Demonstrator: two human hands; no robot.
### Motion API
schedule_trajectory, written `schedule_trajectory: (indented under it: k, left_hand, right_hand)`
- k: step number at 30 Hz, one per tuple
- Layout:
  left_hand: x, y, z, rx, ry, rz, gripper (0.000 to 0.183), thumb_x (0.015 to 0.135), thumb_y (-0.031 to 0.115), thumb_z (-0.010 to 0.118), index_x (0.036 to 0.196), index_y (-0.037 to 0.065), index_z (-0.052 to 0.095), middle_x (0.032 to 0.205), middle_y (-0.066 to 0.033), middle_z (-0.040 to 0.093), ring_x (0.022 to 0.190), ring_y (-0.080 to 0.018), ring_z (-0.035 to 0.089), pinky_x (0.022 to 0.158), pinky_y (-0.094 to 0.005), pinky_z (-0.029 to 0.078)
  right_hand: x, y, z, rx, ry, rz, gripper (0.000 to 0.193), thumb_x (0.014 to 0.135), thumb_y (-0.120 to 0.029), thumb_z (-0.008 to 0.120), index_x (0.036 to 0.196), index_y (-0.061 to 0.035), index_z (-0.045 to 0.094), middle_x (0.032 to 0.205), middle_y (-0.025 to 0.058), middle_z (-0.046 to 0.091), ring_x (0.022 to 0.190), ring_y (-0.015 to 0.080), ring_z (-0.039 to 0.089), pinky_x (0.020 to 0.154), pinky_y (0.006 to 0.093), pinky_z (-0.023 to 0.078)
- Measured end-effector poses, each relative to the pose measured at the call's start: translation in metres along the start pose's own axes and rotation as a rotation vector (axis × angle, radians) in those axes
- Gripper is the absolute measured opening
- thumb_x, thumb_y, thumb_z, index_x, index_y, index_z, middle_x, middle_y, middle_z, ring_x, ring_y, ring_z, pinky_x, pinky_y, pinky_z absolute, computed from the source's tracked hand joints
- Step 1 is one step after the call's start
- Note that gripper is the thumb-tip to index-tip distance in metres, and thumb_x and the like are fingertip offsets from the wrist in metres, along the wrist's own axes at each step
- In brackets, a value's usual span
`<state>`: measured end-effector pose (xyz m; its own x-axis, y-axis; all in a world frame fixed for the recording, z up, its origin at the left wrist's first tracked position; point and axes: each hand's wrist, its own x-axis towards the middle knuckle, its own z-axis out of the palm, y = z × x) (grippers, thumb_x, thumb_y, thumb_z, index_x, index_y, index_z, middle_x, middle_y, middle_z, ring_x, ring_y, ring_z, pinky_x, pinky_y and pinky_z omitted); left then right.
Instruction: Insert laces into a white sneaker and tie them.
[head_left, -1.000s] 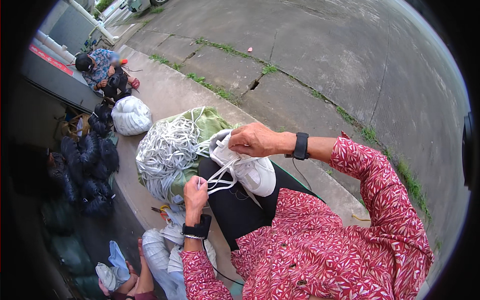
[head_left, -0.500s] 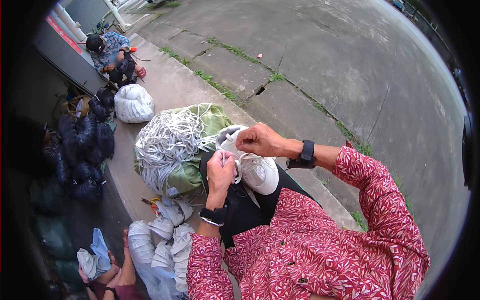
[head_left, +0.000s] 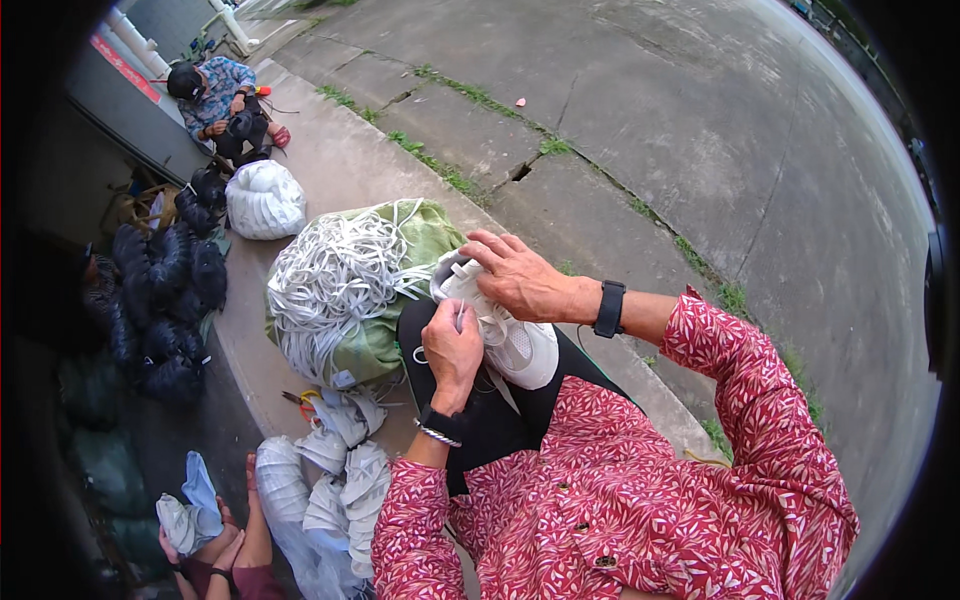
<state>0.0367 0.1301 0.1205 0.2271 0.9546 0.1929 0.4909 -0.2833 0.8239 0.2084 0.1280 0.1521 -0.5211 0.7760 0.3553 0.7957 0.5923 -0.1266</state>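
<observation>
A white sneaker rests across my black-trousered thighs, its toe toward me. My left hand is closed at its left side, pinching a white shoelace between thumb and fingers. Over the sneaker's upper, my right hand has its fingers apart and bent, the tips near the tongue and collar; whether they touch a lace is hidden. Just beyond my knees, a heap of loose white shoelaces lies on a green woven sack.
Stacked white shoe parts lie left, beside yellow-handled scissors. Bundles of black shoe parts and a white bundle stand farther off. One co-worker sits at the far left; another person's hands show lower left.
My right hand has gone from a closed pinch to spread fingers over the sneaker. My left hand has shifted slightly right, still pinching the shoelace.
</observation>
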Motion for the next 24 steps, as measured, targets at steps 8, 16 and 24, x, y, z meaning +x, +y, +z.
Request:
schedule_trajectory:
  k: [8, 16, 24]
  left_hand:
    - [0.010, 0.001, 0.001, 0.324, -0.129, -0.012, 0.014, 0.073, 0.014, 0.059, 0.079, 0.002, 0.060, 0.072, -0.0198, 0.062, 0.071, -0.0382, 0.061, 0.064, -0.0443, 0.047]
    - [0.012, 0.005, -0.002, 0.290, -0.191, -0.018, 0.016, 0.074, 0.012, 0.058, 0.083, 0.000, 0.060, 0.075, -0.0224, 0.062, 0.074, -0.0399, 0.061, 0.067, -0.0466, 0.047]
    - [0.010, -0.001, -0.002, 0.273, -0.178, -0.017, 0.016, 0.074, 0.012, 0.058, 0.083, 0.000, 0.060, 0.078, -0.0223, 0.063, 0.076, -0.0391, 0.061, 0.068, -0.0453, 0.047]
  right_hand:
    - [-0.011, -0.001, 0.020, 0.020, -0.031, 0.180, 0.019, 0.067, -0.009, 0.062, 0.079, 0.0045, 0.061, 0.125, 0.0239, 0.042, 0.126, 0.0402, 0.030, 0.096, 0.0498, 0.032]
    - [-0.015, -0.007, 0.043, 0.277, 0.216, 0.296, 0.014, 0.073, -0.008, 0.060, 0.079, 0.0035, 0.056, 0.121, 0.0257, 0.044, 0.118, 0.0405, 0.039, 0.096, 0.0482, 0.034]
    - [-0.002, -0.014, 0.022, 0.074, -0.070, 0.229, 0.019, 0.068, -0.009, 0.059, 0.078, 0.0073, 0.060, 0.116, 0.0263, 0.046, 0.110, 0.0376, 0.045, 0.087, 0.0435, 0.039]
